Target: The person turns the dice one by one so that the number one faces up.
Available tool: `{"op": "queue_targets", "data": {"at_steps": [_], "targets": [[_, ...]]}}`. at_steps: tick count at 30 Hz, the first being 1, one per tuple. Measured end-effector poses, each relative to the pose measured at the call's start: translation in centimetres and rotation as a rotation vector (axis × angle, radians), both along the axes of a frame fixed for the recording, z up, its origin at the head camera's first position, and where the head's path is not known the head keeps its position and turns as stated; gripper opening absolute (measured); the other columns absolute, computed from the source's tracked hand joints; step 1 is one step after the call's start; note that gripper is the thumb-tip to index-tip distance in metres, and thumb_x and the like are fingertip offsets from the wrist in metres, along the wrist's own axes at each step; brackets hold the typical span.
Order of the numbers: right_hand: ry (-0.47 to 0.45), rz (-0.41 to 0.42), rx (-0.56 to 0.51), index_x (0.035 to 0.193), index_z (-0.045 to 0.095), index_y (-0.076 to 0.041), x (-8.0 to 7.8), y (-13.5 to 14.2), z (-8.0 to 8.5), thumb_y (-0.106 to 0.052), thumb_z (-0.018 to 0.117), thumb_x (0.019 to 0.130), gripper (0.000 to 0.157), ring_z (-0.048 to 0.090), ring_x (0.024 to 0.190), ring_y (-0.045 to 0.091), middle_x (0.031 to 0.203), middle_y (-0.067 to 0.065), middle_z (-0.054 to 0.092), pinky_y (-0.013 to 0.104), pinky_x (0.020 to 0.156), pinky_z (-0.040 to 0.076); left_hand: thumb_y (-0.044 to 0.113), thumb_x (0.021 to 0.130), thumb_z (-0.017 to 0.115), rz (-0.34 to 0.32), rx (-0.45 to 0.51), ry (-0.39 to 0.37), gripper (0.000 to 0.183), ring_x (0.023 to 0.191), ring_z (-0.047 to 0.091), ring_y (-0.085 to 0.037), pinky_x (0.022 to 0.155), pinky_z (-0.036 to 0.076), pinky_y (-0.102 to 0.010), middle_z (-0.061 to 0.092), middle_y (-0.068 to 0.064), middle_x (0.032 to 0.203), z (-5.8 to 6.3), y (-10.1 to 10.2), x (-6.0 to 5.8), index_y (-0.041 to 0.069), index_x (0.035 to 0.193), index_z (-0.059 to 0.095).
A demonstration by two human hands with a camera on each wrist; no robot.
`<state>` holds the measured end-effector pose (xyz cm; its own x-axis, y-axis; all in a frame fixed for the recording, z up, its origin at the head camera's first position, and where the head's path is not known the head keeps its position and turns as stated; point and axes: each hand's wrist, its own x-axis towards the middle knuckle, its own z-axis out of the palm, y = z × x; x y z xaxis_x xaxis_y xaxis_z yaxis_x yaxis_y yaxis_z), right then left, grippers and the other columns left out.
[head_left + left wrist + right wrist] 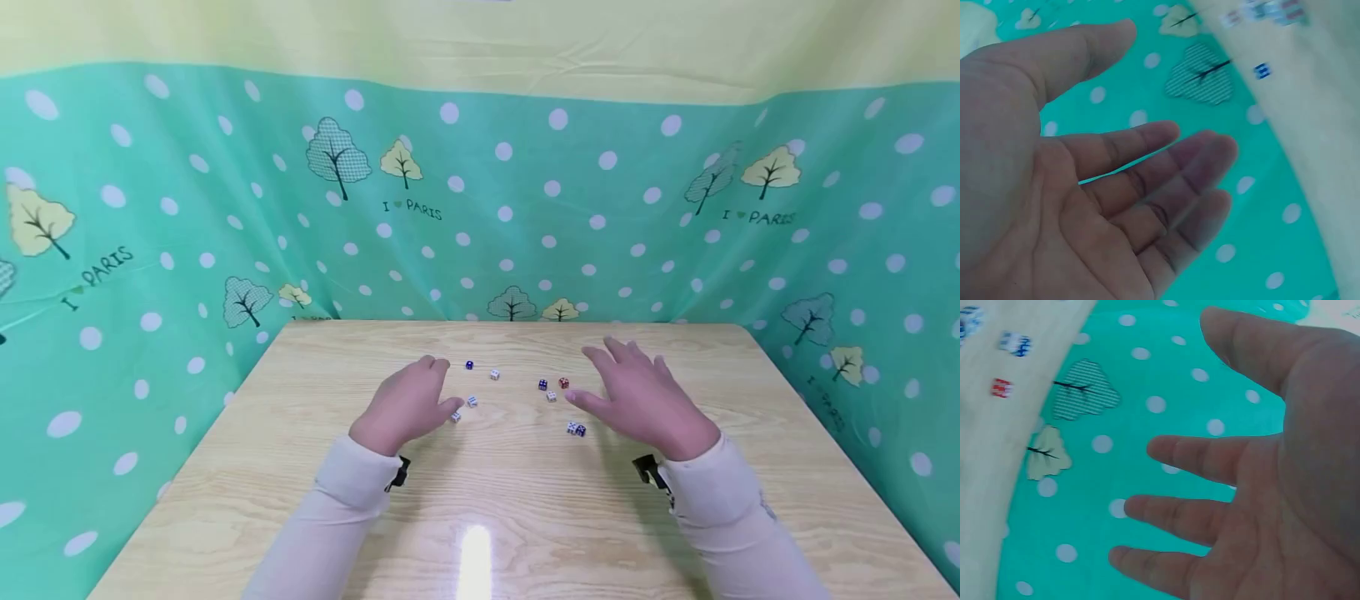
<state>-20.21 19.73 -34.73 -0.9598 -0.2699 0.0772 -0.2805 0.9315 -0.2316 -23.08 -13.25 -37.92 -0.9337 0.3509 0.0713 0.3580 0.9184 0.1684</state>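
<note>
Small dice in blue, white and red lie scattered on the wooden table between my two hands. My left hand (408, 402) is held over the table with nothing in it, its thumb close to two white dice, one of them (472, 402) just past the thumb tip. Beyond its fingers sit a blue die (469, 365) and another white die (495, 375). My right hand (645, 400) is also bare, fingers spread. Left of it are a red die (564, 383), a dark blue die (543, 384) and a white die (551, 396). Nearer me, a white die (572, 427) adjoins a blue die (581, 431).
The light wood table (517, 517) has a bright glare spot near its front. A green dotted cloth (525, 242) with tree prints hangs behind it and along both sides. Each wrist carries a small black device, such as the one (651, 471) on the right.
</note>
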Motion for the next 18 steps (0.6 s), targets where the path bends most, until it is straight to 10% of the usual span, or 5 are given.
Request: {"op": "queue_targets", "data": {"at_steps": [8, 18], "targets": [[0.013, 0.047, 0.029, 0.138, 0.062, -0.005, -0.7, 0.2, -2.2, -0.046, 0.067, 0.098, 0.057, 0.058, 0.128, 0.047, 0.146, 0.024, 0.056, 0.064, 0.102, 0.047, 0.033, 0.09, 0.08, -0.022, -0.001, -0.031, 0.04, 0.096, 0.071, -0.026, 0.084, 0.058, -0.042, 0.074, -0.01, 0.109, -2.2, 0.2, -0.8, 0.003, 0.115, 0.072], [-0.128, 0.025, 0.012, 0.123, 0.07, -0.005, -1.4, 0.5, -4.3, -0.031, 0.066, 0.097, 0.037, 0.065, 0.085, 0.017, 0.101, 0.004, 0.073, 0.043, 0.078, 0.054, 0.025, 0.089, 0.079, -0.006, 0.024, -0.055, 0.022, 0.084, 0.068, -0.021, 0.079, 0.057, -0.04, 0.074, -0.006, 0.095, -3.8, 0.4, -1.4, 0.005, 0.097, 0.074]]}}
